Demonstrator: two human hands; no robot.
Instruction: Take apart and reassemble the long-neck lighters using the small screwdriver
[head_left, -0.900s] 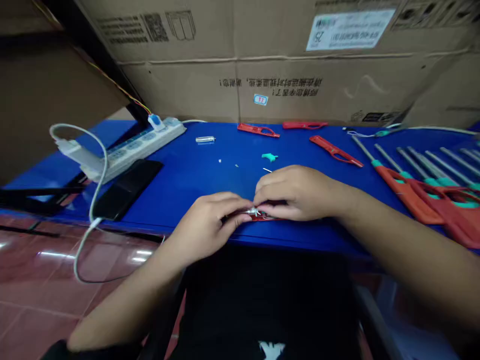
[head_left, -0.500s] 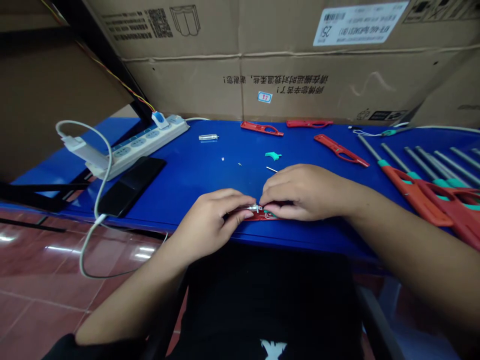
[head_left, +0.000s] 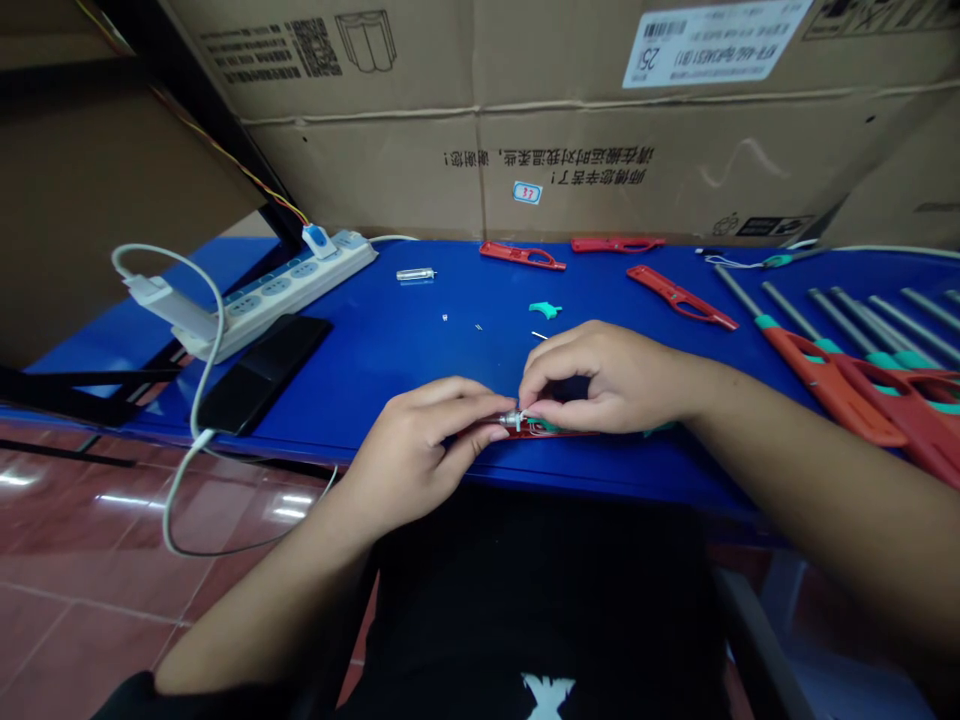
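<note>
Left hand [head_left: 431, 440] pinching clear cylinder [head_left: 508, 419]; right hand [head_left: 611, 382] pinching white fitting [head_left: 523, 415]. Red casing [head_left: 513, 435] below: open, seemingly part-filled. Green trigger [head_left: 545, 311]: loose, unfitted.

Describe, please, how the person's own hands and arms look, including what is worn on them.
The left hand and the right hand are bare, with no glove, ring or watch visible. A black sleeve shows near the left elbow; no right sleeve can be clearly seen.

Cannot identify the specks [head_left: 445, 317] or see all the casing [head_left: 517, 435] beneath the right hand [head_left: 592, 385] at the tabletop's [head_left: 360, 345] near edge.
</note>
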